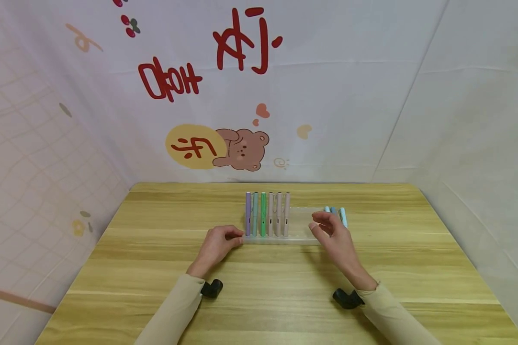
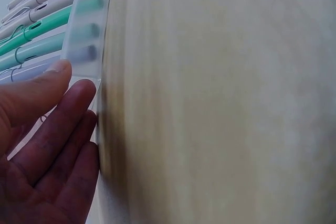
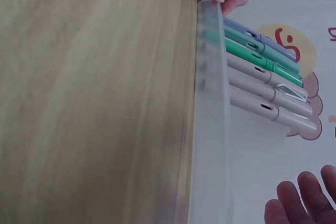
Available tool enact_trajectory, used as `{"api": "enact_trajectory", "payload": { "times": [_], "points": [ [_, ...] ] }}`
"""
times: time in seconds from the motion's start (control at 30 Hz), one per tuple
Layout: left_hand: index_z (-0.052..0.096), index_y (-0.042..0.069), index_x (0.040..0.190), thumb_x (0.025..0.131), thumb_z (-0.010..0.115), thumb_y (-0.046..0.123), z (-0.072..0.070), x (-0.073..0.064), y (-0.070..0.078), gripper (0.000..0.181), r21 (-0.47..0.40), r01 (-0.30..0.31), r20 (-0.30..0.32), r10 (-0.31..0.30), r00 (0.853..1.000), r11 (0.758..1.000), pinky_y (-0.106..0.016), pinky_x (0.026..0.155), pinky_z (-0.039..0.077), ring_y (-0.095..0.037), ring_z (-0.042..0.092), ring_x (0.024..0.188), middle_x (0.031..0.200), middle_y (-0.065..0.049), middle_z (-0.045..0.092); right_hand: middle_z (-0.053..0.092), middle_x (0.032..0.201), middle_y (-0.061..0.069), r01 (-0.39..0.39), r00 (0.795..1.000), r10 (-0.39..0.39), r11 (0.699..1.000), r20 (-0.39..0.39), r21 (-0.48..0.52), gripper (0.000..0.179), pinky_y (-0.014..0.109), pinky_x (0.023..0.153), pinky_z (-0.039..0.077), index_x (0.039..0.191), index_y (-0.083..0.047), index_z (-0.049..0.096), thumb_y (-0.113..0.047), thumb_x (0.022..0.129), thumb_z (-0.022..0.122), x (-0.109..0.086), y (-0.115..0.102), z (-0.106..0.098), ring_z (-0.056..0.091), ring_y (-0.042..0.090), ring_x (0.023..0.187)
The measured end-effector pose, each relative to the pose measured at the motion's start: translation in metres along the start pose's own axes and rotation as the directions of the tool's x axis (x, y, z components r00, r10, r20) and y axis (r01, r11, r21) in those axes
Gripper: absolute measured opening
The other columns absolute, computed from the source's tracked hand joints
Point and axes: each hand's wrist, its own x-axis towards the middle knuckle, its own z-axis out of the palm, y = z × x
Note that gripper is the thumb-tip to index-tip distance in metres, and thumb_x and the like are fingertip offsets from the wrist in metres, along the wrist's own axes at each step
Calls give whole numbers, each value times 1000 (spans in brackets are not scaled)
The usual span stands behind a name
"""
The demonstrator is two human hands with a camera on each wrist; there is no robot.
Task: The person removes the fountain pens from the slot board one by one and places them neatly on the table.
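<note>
A clear pen holder (image 1: 302,240) stands on the table with several pens upright in its left part: a purple pen (image 1: 248,214), a teal pen (image 1: 255,214), a green pen (image 1: 263,214) and several pale beige pens (image 1: 278,214). My left hand (image 1: 218,243) holds the holder's left end, the thumb near its upper edge and the fingers against the end. Over the holder's right part is my right hand (image 1: 334,237), fingers loosely bent and nothing held. Behind it show 3 bluish pens (image 1: 343,217); their lower ends are partly hidden.
The wooden table (image 1: 267,297) meets a white printed backdrop (image 1: 336,96) just behind the pens. Side curtains (image 1: 478,143) flank the table. A black wrist camera mount (image 1: 347,298) sits at the right sleeve, another (image 1: 212,289) at the left.
</note>
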Motion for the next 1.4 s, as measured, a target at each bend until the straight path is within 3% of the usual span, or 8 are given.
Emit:
{"api": "enact_trajectory", "payload": {
  "times": [0.1,0.3,0.57,0.73,1.13,1.4],
  "points": [
    [81,13,100,92,79,10,0,1,0,9,0,-4,0,4,1000,1000,-44,90,55,-18,70,95,99,3,77,62,129,25,0,1000,-1,1000,15,11,36,39,107,48,129,2,59,-18,101,70,1,1,6,62,33,123],
    [81,13,100,93,79,9,-1,1,1,8,5,-9,1,9,1000,1000,-44,90,55,-18,70,95,99,2,77,65,124,25,5,1000,-5,1000,12,10,33,25,98,52,125,0,62,-16,98,73,5,4,18,66,34,118],
    [81,13,100,93,79,9,0,1,0,9,10,-9,1,9,1000,1000,-45,91,55,-19,70,97,100,2,77,67,125,19,-25,999,25,1000,27,7,33,44,101,52,125,-1,62,-17,98,74,9,5,33,66,35,119],
    [81,13,100,92,79,9,0,1,1,9,9,-9,2,9,1000,1000,-45,90,55,-19,70,97,100,2,77,67,125,17,-57,998,57,998,33,7,33,44,101,53,126,0,61,-13,98,73,12,5,42,67,33,118],
    [81,13,99,92,79,9,-1,0,1,8,10,-9,-3,9,1000,1000,-44,89,55,-18,70,95,98,2,77,69,122,12,-61,998,64,995,27,-83,38,42,94,57,130,-3,61,-19,98,73,16,4,57,70,29,110],
    [81,12,98,92,79,8,0,1,1,8,17,-14,-7,14,1000,1000,-43,88,55,-18,70,94,97,2,77,70,109,9,-49,999,48,981,-9,-188,34,41,87,57,124,-4,62,-19,97,74,20,5,63,70,26,97]
  ]
}}
